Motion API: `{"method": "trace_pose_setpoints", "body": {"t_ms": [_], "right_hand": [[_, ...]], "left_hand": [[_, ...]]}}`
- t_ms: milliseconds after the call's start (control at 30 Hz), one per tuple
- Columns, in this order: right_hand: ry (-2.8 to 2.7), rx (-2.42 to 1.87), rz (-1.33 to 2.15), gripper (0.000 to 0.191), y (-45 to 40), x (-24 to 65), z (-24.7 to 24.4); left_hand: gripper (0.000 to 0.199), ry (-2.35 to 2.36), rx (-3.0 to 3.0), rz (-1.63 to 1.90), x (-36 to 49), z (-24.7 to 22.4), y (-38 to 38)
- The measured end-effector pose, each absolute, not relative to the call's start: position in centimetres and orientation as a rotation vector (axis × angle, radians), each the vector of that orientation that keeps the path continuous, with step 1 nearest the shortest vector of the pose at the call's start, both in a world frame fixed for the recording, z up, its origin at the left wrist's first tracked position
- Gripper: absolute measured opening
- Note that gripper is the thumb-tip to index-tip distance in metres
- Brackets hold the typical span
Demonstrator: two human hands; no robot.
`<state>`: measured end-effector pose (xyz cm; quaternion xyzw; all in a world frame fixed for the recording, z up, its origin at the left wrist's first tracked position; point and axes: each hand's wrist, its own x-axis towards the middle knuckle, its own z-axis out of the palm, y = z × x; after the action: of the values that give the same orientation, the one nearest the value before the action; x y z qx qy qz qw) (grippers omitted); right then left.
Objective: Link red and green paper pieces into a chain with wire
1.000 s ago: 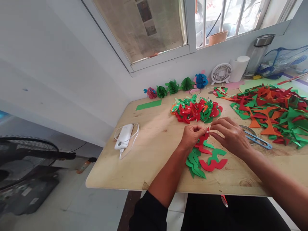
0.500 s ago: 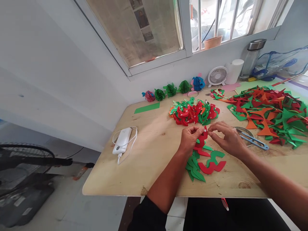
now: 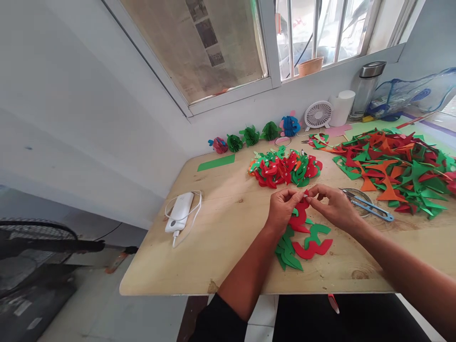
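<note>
A curved red paper cutout (image 3: 299, 219) is pinched by its upper end between the thumb and fingers of my left hand (image 3: 281, 208). My right hand (image 3: 329, 205) closes its thumb and fingertips on the same end, where a small white spot shows. Below my hands lie green leaf-shaped cutouts (image 3: 288, 251), a wavy red cutout (image 3: 313, 249) and a curved green cutout (image 3: 317, 231). Right of my right hand, a blue craft knife (image 3: 372, 209) rests across a roll of tape (image 3: 366, 195).
Red and green cutouts with white spots form a pile (image 3: 281, 168) beyond my hands. Paper scraps (image 3: 402, 166) are heaped at right. A white power bank (image 3: 180, 212) with its cable lies left. Folded paper figures (image 3: 251, 136), a small fan (image 3: 318, 115) and a bottle (image 3: 367, 90) line the wall.
My right fingertips have moved left onto the tip of the red cutout, where a small gap was before. My left hand still holds it. The whole view has shifted slightly.
</note>
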<state>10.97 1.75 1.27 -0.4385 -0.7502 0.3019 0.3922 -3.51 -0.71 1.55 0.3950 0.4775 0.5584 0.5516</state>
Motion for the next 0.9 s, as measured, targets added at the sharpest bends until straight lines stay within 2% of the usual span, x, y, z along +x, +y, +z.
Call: {"method": "trace_pose_setpoints", "body": {"t_ms": [167, 633, 900], "right_hand": [[-1.881, -1.181, 0.789, 0.019, 1.7, 11.0, 1.9], [-1.874, -1.187, 0.845, 0.025, 2.0, 11.3, 2.0], [-1.728, -1.288, 0.836, 0.025, 3.0, 12.2, 1.9]], "left_hand": [[0.023, 1.091, 0.927, 1.252, -3.9, 1.7, -0.8], [0.040, 1.034, 0.864, 1.100, -4.2, 1.8, -1.0], [0.037, 1.031, 0.848, 1.039, -4.3, 1.5, -0.9]]}}
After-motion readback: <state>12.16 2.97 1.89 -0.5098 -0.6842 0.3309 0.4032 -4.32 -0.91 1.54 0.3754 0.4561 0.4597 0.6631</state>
